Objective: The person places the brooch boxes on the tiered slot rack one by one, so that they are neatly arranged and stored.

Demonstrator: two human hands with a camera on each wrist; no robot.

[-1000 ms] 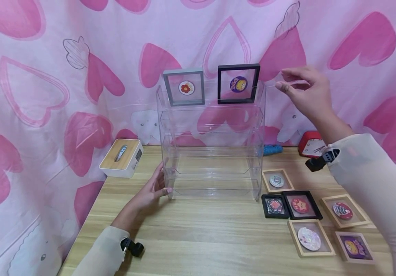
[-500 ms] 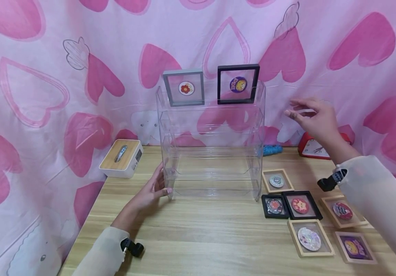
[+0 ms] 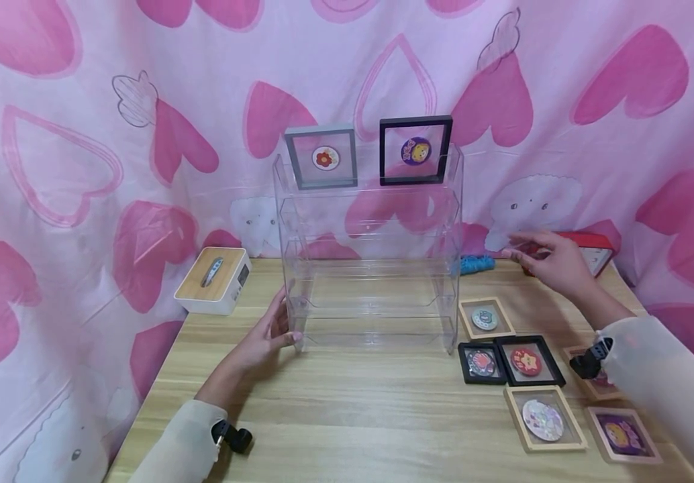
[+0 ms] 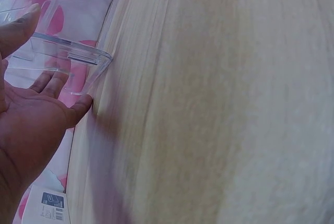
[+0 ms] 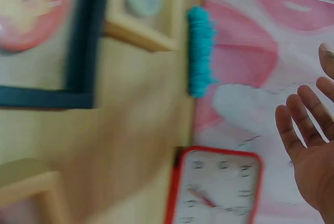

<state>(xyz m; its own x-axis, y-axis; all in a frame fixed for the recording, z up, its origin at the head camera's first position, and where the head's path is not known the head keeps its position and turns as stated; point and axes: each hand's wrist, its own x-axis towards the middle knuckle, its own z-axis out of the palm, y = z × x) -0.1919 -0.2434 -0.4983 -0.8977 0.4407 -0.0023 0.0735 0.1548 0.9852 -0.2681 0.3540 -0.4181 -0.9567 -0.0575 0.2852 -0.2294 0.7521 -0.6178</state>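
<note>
Partly behind right hand (image 3: 549, 261): clock (image 3: 596, 256) | cropped, left wrist view: clear rack (image 4: 83, 58)

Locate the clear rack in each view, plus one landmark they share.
Head: clear rack upright at centre, left hand gripping its lower left side.
Left wrist: clear rack at upper left, its edge between thumb and fingers.
Right wrist: only faint clear edges near the top right, likely the rack's.
Shared landmark: pink heart curtain, visible in all three views.
</note>
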